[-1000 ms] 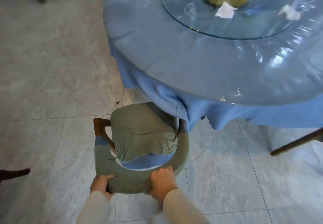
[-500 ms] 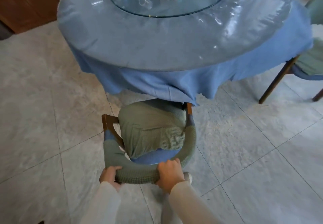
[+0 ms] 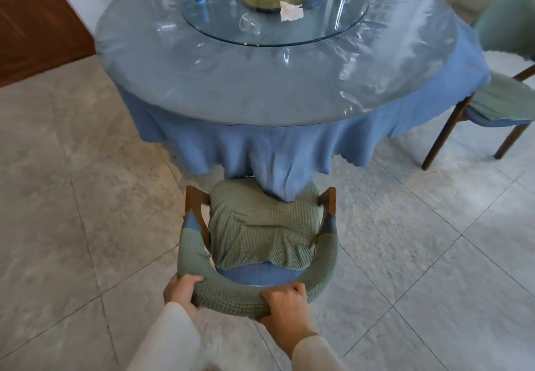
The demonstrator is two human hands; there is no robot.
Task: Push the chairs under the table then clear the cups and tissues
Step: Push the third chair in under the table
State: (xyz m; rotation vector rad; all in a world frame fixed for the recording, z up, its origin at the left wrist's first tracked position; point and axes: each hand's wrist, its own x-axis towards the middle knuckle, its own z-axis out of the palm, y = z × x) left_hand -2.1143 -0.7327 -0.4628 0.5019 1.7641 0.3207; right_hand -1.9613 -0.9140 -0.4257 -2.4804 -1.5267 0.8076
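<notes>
chair (image 3: 262, 234), backrest gripped by both hands (image 3: 237, 301)

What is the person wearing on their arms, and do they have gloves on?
Both arms wear long, plain cream-white sleeves reaching the wrists. The left hand and right hand are bare: no gloves. No rings, watch or markings show.

Soft daylight, tabletop (image 3: 260, 87) glare, wide-angle warp
</notes>
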